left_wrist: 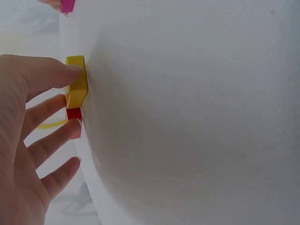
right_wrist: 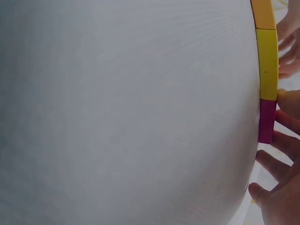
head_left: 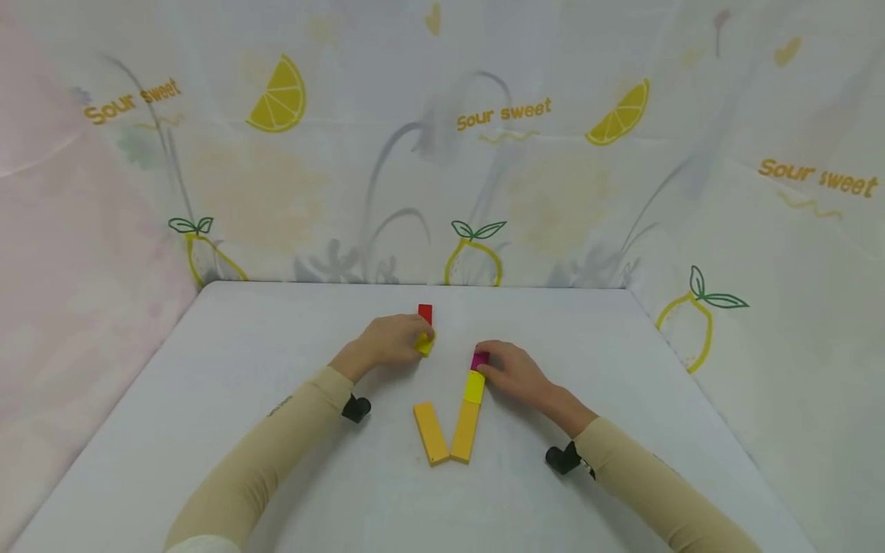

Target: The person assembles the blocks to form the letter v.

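A yellow block [left_wrist: 77,96] is pinched by the left hand [head_left: 396,339], just beside a red block [head_left: 425,312]; a magenta block [right_wrist: 267,122], against another yellow block [head_left: 474,386], is apparently pinched by the right hand [head_left: 518,372], its fingers partly hidden. Light and stiff handling is suggested; opposite sides should be gripped.

I get flat, muted light in the head view, with soft shadows under the left hand [head_left: 392,340] and right hand [head_left: 517,374] on the white table [head_left: 387,507]. My wrist views look dimmer, the table's edge bowed and one side sinking into grey.
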{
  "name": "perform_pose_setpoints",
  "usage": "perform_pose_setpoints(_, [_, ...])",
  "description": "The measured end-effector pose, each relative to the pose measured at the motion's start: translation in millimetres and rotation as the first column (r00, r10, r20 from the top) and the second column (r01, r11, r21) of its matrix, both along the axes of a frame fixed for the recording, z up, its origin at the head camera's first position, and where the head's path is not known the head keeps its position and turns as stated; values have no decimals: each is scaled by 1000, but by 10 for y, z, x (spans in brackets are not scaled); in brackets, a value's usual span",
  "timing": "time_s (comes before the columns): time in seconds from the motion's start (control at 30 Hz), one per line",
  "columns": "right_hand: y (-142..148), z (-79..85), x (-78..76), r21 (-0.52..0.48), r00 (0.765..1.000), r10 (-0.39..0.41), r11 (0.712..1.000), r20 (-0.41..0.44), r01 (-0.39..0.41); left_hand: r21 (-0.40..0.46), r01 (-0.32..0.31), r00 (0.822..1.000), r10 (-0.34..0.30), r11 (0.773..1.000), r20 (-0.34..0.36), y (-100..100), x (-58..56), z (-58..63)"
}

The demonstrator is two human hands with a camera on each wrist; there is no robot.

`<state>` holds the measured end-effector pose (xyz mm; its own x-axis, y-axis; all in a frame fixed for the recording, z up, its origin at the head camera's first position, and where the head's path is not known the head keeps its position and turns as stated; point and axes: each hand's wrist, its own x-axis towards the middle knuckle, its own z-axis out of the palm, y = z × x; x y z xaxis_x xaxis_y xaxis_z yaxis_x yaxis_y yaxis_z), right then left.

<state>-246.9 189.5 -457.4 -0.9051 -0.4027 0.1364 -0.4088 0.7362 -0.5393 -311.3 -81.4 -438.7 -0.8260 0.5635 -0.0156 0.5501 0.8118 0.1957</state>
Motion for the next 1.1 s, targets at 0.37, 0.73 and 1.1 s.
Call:
perform_pose_setpoints(0.37, [-8, 24, 0, 14, 1000, -6, 1000, 18, 6, -6, -46, 998, 46, 999, 47, -9, -18, 9])
perform_pose_setpoints(0.73, [-24, 25, 1, 16, 999, -23, 1000, 33, 23, 42, -101, 993, 99, 994, 58, -17, 20, 34])
perform_pose_setpoints(1.1, [-25, 41, -8, 45, 997, -49, 998, 51, 46, 134, -147, 989, 143, 980, 43, -57, 67, 30])
